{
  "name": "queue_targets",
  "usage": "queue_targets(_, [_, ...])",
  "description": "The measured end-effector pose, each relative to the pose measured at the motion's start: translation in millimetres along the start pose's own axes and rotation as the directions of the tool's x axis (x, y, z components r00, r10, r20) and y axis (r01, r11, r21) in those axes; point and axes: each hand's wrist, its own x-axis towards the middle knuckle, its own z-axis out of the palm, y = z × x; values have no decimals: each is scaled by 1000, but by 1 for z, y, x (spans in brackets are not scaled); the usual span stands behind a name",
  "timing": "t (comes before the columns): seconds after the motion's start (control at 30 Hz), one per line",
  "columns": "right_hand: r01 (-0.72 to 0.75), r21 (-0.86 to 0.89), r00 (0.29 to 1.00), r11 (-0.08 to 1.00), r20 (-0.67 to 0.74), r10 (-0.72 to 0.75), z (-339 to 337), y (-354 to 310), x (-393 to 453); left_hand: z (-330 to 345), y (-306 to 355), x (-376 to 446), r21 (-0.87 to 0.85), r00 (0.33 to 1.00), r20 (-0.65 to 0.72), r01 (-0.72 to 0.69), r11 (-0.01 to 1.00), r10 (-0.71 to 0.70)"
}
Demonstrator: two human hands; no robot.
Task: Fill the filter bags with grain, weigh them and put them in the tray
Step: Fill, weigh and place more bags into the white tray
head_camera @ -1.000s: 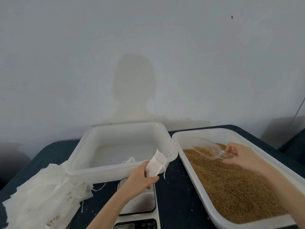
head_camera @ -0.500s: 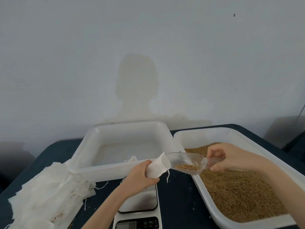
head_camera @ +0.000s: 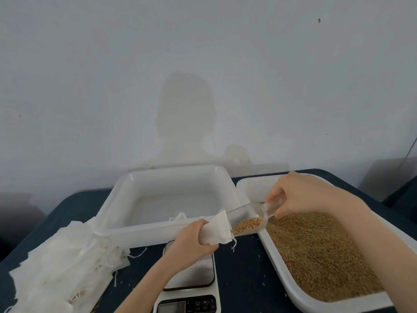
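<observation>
Grain [head_camera: 247, 223] has been carried in the clear plastic scoop [head_camera: 248, 219], gripped by the right hand [head_camera: 309, 195], to the white mesh filter bag [head_camera: 215, 230] clasped by the left hand [head_camera: 191, 242] above the white digital scale [head_camera: 191, 281]; pouring is judged imminent.

My right hand [head_camera: 309, 195] has tipped the clear plastic scoop [head_camera: 248, 219] of brown grain into the white mesh filter bag [head_camera: 215, 230] mouth, handle now raised.

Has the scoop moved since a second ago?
Yes. The scoop has left the grain tray and swung left over its rim, mouth now tipped at the bag.
</observation>
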Motion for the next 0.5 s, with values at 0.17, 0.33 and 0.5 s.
queue_targets(0.17, [50, -194, 998, 980, -39, -58, -11, -11, 4, 2, 0, 0, -33, 1000, 16, 17, 999, -16])
queue_targets(0.33, [54, -284, 997, 957, -37, -67, -24, -25, 5, 4, 2, -2, -86, 999, 30, 31, 996, -28])
queue_targets(0.5, [61, -328, 995, 943, -51, -82, -29, -28, 6, 6, 4, -3, -137, 999, 30, 36, 990, -32])
